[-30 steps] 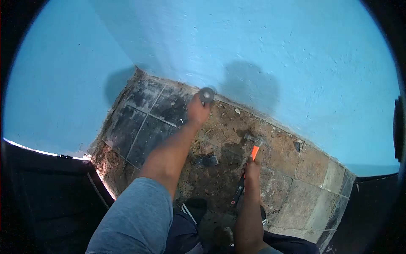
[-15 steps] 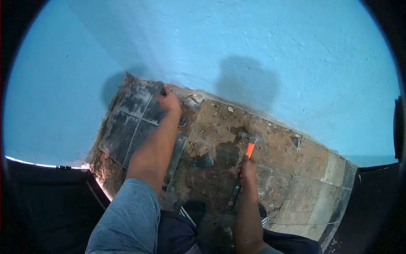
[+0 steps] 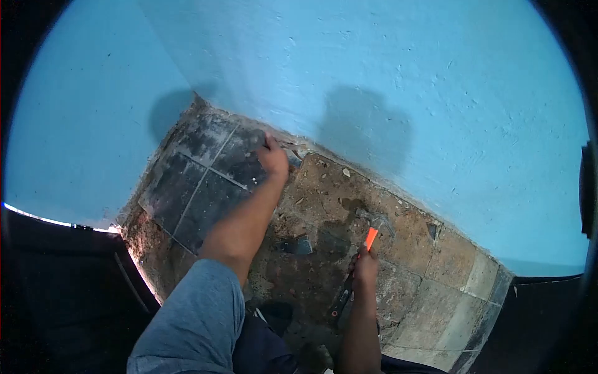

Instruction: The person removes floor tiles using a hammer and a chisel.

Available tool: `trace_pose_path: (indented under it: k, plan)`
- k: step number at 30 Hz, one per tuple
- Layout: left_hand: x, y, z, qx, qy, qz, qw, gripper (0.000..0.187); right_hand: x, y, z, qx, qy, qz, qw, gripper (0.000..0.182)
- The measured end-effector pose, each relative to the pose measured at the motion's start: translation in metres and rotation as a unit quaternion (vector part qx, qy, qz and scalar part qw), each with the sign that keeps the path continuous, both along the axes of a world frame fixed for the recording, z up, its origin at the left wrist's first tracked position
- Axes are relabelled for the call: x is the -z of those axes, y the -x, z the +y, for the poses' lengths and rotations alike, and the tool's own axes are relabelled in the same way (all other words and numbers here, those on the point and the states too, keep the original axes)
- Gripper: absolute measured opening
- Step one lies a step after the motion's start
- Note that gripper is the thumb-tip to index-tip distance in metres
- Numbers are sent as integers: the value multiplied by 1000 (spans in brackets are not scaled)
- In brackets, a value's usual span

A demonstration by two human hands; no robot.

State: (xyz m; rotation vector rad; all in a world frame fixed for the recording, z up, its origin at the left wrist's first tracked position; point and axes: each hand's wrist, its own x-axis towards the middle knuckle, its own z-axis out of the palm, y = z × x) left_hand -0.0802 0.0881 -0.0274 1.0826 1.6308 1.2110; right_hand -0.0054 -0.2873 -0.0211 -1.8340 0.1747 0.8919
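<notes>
My right hand (image 3: 365,269) is wrapped round the orange and black handle of a claw hammer (image 3: 372,237), its metal head pointing away from me over the bare, dug-up floor. Further off, near the foot of the wall, my left hand (image 3: 274,159) is closed at the edge of the dark floor tiles (image 3: 233,153). Whatever its fingers hold is dark and blends into the tile behind it. A broken piece of dark tile (image 3: 298,245) lies on the rough ground between my two arms.
A blue wall (image 3: 448,112) rises along the far side, meeting another blue wall at the left corner. Paler tiles (image 3: 430,308) cover the right part of the floor. Small rubble (image 3: 346,172) lies near the wall. My shoe (image 3: 276,315) is below.
My left hand has shifted right along the wall's foot, and the dark round thing at its fingers no longer stands out. My view has turned slightly; the hammer stays in my right hand.
</notes>
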Motion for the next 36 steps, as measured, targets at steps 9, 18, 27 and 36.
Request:
trace_pose_path:
  k: [9,18,27,36]
  plan:
    - [4,13,-61,260,-11,1,965,45,-6,1,10,12,-65,24,998,27]
    - [-15,30,27,109,-157,-33,981,44,-10,1,1,27,-57,42,997,26]
    - [-44,54,-68,265,103,-50,957,43,-26,6,7,19,-54,28,998,29]
    - [-40,130,13,96,-122,-38,987,49,-30,-3,9,12,-65,29,997,30]
